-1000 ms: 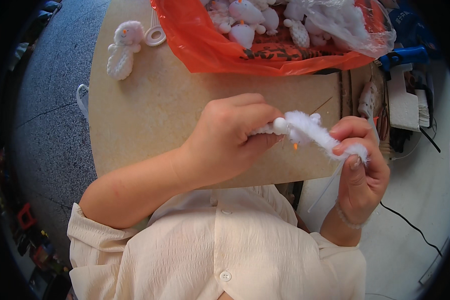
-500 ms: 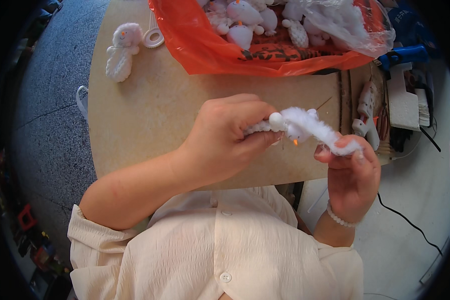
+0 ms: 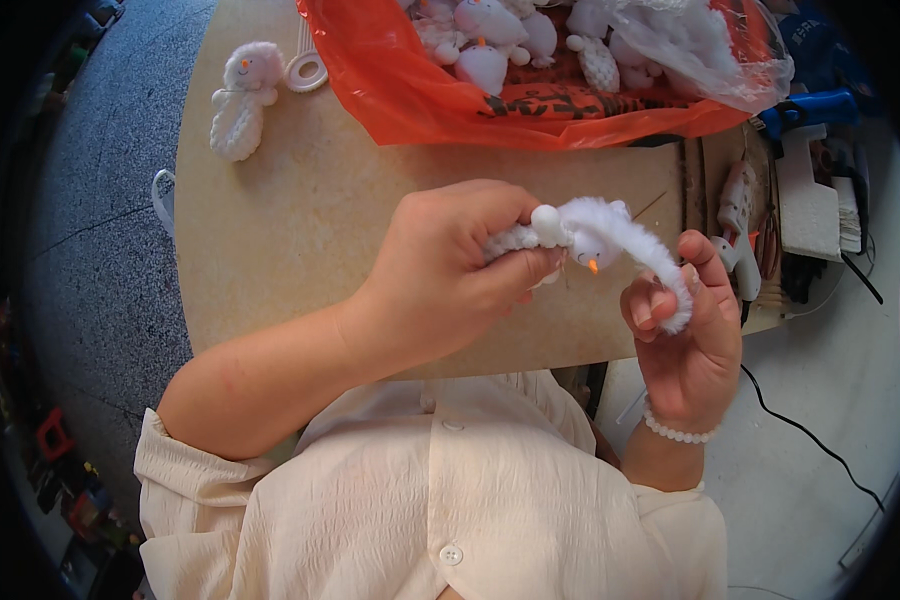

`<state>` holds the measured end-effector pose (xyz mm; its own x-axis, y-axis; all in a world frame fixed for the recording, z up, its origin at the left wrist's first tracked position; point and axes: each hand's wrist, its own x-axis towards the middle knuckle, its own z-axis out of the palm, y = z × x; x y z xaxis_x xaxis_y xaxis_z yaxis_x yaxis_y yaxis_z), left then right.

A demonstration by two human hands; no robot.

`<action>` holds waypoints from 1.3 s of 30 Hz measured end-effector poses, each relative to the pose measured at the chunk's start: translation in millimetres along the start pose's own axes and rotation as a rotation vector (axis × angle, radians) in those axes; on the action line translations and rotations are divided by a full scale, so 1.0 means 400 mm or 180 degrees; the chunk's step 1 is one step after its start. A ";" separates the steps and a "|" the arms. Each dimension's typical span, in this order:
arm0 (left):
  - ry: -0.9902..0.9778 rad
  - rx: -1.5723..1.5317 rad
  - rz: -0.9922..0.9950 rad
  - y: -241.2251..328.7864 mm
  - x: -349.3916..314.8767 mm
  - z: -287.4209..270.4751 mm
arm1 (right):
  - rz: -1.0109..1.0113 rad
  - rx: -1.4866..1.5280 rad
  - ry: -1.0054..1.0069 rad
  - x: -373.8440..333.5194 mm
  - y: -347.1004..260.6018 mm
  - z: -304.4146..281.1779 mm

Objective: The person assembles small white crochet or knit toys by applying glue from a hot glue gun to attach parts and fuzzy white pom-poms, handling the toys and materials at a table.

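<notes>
A small white snowman doll (image 3: 587, 250) with an orange nose is held above the table. My left hand (image 3: 460, 265) pinches its knitted white body between thumb and fingers, with a white ball beside the thumb. From the doll's head a fuzzy white strip (image 3: 635, 240) arches over to the right and bends down. My right hand (image 3: 690, 330), wearing a beaded bracelet, has curled fingers around the strip's hanging end, the index finger raised. How firmly the end is gripped is partly hidden.
A red plastic bag (image 3: 410, 100) full of similar snowmen lies at the table's far side. Another snowman doll (image 3: 238, 105) rests at far left beside a white ring-ended piece (image 3: 307, 72). Glue gun (image 3: 738, 215) and white foam box (image 3: 808, 200) sit at right.
My right hand has shifted slightly left and its index finger has lifted. The fuzzy strip now curves downward more sharply. My left hand keeps hold of the doll.
</notes>
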<state>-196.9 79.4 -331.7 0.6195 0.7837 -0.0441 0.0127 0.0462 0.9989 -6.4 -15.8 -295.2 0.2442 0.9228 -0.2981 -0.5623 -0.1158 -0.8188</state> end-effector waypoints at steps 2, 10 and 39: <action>0.0015 -0.0181 -0.0175 0.008 0.000 0.000 | 0.0146 0.0102 0.0038 0.001 0.005 0.000; -0.0034 -0.0065 -0.0323 0.016 0.008 -0.008 | 0.0385 0.0597 -0.0147 0.017 -0.004 0.005; 0.0030 -0.1144 -0.0878 -0.007 0.002 -0.008 | 0.0603 0.0460 0.0055 0.018 0.066 -0.008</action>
<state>-198.9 82.1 -334.8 0.6241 0.7174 -0.3096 -0.0981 0.4650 0.8798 -17.0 -13.4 -320.4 0.1365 0.8830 -0.4491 -0.7062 -0.2313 -0.6692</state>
